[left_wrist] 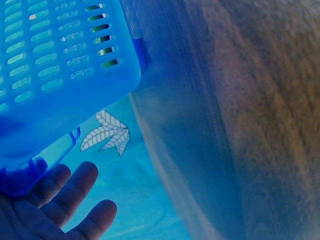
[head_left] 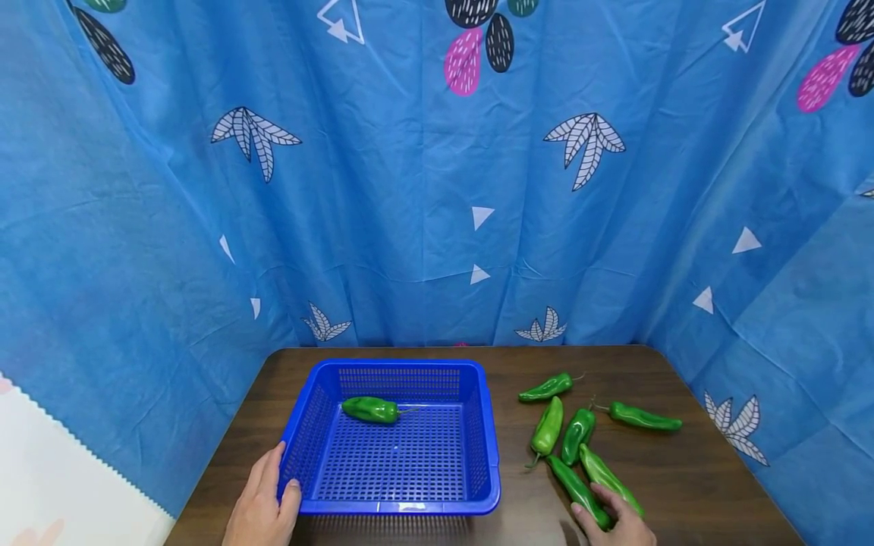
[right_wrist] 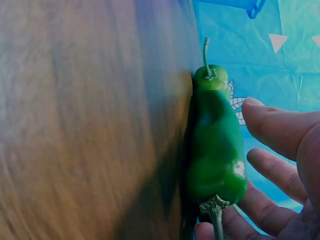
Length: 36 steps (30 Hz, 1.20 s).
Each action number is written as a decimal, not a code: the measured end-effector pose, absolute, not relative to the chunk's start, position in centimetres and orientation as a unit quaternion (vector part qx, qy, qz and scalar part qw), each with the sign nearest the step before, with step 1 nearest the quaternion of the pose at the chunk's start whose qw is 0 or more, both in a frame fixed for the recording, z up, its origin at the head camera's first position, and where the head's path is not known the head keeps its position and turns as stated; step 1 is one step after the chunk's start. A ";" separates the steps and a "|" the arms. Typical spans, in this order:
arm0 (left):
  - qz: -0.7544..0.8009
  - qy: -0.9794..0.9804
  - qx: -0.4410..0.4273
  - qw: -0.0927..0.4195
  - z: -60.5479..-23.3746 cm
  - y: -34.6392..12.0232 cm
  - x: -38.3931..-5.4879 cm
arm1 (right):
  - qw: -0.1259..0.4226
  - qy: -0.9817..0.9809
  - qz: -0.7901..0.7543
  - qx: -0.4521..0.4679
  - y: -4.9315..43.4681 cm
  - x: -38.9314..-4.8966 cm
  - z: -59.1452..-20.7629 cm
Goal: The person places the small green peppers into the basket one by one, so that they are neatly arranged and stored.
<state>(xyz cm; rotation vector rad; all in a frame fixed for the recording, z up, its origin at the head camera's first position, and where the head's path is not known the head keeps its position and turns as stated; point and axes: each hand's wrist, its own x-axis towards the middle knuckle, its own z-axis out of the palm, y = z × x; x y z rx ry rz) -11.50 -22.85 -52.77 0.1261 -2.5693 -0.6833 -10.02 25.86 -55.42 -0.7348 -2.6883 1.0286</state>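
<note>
A blue plastic basket (head_left: 488,455) stands on the left half of the table, with one green pepper (head_left: 371,409) inside. My left hand (head_left: 262,500) rests at its near left corner, thumb and fingers on either side; in the left wrist view its fingers (left_wrist: 77,190) are extended beside the basket wall (left_wrist: 65,107). Several green peppers lie on the right. My right hand (head_left: 617,523) reaches over the near end of a dark green pepper (head_left: 572,485), beside a lighter one (head_left: 608,474). In the right wrist view its spread fingers (right_wrist: 275,172) stand beside a pepper (right_wrist: 215,150); contact is unclear.
Behind these lie a light green pepper (head_left: 548,426), a short dark one (head_left: 578,436), one at the back (head_left: 546,387) and one farther right (head_left: 645,417). The brown wooden table (head_left: 505,364) ends at a blue patterned curtain (head_left: 423,189).
</note>
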 end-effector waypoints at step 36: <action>-0.255 -0.937 0.033 0.235 -52.8 -22.8 -11.4 | 0.009 -0.915 0.341 -0.217 27.6 -10.9 -56.7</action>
